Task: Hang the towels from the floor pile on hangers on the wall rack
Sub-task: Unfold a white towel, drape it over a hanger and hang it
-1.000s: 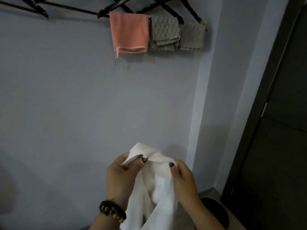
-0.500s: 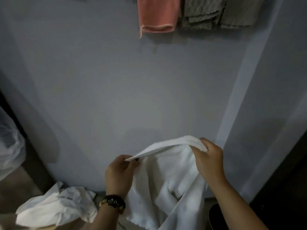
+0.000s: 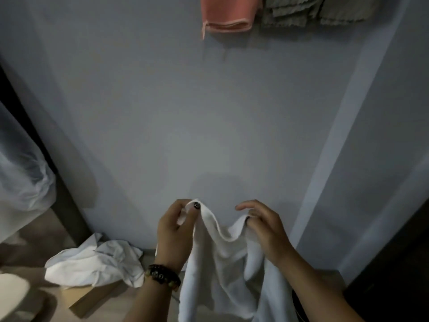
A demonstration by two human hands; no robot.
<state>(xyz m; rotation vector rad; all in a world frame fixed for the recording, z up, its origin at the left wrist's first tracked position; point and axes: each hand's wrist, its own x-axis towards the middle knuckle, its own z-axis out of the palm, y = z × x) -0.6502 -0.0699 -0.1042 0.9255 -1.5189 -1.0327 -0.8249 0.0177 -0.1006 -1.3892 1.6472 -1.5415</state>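
A white towel (image 3: 220, 270) hangs in front of me, held by its top edge. My left hand (image 3: 174, 231), with a beaded bracelet at the wrist, pinches one upper corner between thumb and fingers. My right hand (image 3: 262, 228) pinches the other part of the edge, its index finger lifted. The edge sags between the two hands. A pile of white towels (image 3: 95, 261) lies on the floor at lower left against the wall. A pink towel (image 3: 228, 13) and grey towels (image 3: 301, 10) hang at the top edge; the hangers and rack are out of view.
A plain grey wall (image 3: 185, 112) fills the view. A pale curtain-like cloth (image 3: 21, 177) hangs at far left beside a dark frame. A dark door (image 3: 399, 263) stands at lower right. A white rounded object (image 3: 11, 293) sits at the bottom left corner.
The view has tilted down, so the rack left the frame and the floor pile shows. My hands came closer together, and the towel's top edge now sags between them.
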